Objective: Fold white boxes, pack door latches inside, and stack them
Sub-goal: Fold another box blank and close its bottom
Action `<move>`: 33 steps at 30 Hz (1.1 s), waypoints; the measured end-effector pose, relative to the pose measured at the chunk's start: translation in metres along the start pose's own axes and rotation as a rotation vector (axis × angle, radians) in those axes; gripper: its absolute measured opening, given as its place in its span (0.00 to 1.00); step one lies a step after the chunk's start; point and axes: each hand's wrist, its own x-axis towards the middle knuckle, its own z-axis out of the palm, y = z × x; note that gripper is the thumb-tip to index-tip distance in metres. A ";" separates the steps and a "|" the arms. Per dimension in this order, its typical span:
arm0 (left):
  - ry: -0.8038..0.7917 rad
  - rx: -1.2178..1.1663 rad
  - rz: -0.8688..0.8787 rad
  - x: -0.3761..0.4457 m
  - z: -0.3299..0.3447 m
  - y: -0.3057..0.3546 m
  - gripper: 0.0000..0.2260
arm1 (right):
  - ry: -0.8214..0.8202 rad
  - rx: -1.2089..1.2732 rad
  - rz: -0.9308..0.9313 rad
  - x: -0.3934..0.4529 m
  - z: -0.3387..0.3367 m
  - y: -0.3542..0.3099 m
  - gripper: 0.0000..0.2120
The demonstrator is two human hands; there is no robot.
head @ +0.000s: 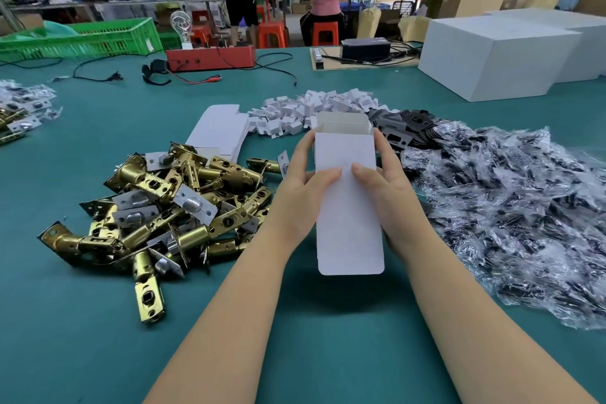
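You have one white box [347, 197] up off the green worktop [82, 338], held between both hands: your left hand [303, 180] and your right hand [390, 180] each have a closed grip on a long edge, thumbs pressed on the front panel and fingers curled behind. The box is opened into a sleeve; its far end stands open with the flaps up, and the near tuck flap hangs unfolded, so by my reading you are in the folding step and nothing is packed in this one yet. The door latches [164, 207] lie in a brass heap just beside your left arm, untouched for this box. To your right spreads a pile of clear plastic bags [511, 207] with dark parts inside. Beyond the latches sits the stack of flat box blanks [219, 131], then a mound of small white inserts [311, 108] and some dark strike plates [400, 128]. No stack of finished small boxes shows, so most of the work seems left. Farther off stand a large white carton [492, 52] and a green crate [98, 36]. I can read no brand, label or writing anywhere.
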 end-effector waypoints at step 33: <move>-0.203 -0.151 -0.334 -0.003 -0.029 0.011 0.15 | -0.116 -0.282 0.247 0.001 -0.007 0.009 0.45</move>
